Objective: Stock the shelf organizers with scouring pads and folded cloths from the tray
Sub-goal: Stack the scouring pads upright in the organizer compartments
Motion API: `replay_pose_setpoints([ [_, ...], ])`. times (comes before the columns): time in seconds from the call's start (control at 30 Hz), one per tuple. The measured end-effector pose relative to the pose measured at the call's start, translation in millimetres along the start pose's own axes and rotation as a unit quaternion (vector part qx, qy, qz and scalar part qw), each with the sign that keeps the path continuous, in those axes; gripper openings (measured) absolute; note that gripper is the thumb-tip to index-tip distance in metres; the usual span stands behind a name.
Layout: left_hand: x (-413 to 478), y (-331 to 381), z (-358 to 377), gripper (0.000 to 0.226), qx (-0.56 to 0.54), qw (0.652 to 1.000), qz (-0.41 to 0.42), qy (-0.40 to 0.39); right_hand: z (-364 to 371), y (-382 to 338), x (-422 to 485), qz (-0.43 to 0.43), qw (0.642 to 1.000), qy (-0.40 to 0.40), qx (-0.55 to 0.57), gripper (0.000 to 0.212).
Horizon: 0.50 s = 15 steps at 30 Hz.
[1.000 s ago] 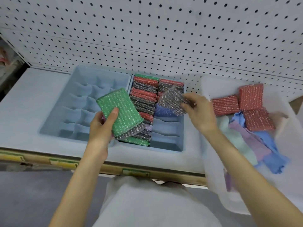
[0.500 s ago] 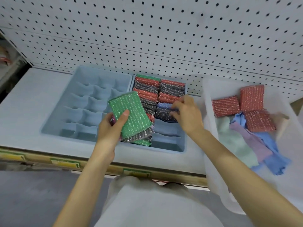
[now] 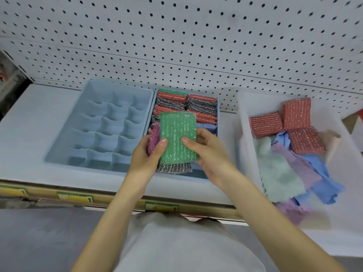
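Observation:
A small stack of scouring pads with a green pad on top, a pink one and a silver one beneath, is held over the right blue organizer. My left hand grips the stack from the left with its thumb on the green pad. My right hand grips it from the right, thumb also on top. The right organizer is packed at the back with red, grey and green pads. The left organizer shows bare compartments. The white tray at the right holds three red pads and several cloths.
A white pegboard wall rises behind the shelf. The shelf's front edge carries yellow and green price labels. My torso in a pale shirt fills the lower middle.
My right hand left the silver pad in the right organizer and came over to the stack in my left hand, now gripping it. The stack shifted right, over the right organizer.

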<state>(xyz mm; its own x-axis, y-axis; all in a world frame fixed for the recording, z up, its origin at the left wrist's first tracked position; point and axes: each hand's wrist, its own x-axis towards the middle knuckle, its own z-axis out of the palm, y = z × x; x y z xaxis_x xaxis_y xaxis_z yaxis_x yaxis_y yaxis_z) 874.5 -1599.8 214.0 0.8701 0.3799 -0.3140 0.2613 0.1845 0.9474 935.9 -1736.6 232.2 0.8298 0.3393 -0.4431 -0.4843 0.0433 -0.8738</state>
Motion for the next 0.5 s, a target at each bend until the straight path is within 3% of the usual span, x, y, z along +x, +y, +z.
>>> replay_pose_setpoints([
  [0.03,-0.3,-1.4,-1.6,0.039,0.005,1.000,-0.002,0.000,0.4,2.6,0.3,0.035,0.994,0.000,0.107,0.022],
  [0.1,-0.2,-3.8,-3.9,0.026,-0.008,1.000,-0.015,0.009,0.6,5.6,1.1,0.106,0.942,0.006,0.317,0.023],
  [0.17,-0.5,-5.6,-6.2,0.016,-0.036,0.998,-0.036,0.024,-7.4,7.4,6.7,0.116,0.903,0.032,0.413,0.025],
  [0.2,-0.9,-6.1,-8.0,0.015,-0.047,0.997,-0.046,0.031,-13.9,6.9,12.0,0.098,0.910,0.050,0.399,0.026],
  [0.27,-1.7,-5.7,-14.0,0.022,-0.060,0.995,-0.057,0.050,-33.0,1.8,26.4,0.012,0.964,0.106,0.242,0.028],
  [0.3,-1.6,-5.8,-18.5,0.025,-0.063,0.994,-0.060,0.062,-42.0,-4.2,31.0,-0.055,0.985,0.148,0.070,0.027],
  [0.33,-1.5,-6.2,-23.2,0.026,-0.065,0.993,-0.061,0.074,-50.1,-9.3,34.8,-0.132,0.967,0.181,-0.121,0.025],
  [0.4,-0.4,-8.2,-32.1,0.024,-0.068,0.991,-0.064,0.095,-61.5,-13.0,41.7,-0.238,0.883,0.166,-0.369,0.026],
  [0.5,0.1,-10.0,-37.3,0.022,-0.072,0.989,-0.066,0.109,-66.8,-6.3,50.3,-0.263,0.812,0.098,-0.512,0.024],
])
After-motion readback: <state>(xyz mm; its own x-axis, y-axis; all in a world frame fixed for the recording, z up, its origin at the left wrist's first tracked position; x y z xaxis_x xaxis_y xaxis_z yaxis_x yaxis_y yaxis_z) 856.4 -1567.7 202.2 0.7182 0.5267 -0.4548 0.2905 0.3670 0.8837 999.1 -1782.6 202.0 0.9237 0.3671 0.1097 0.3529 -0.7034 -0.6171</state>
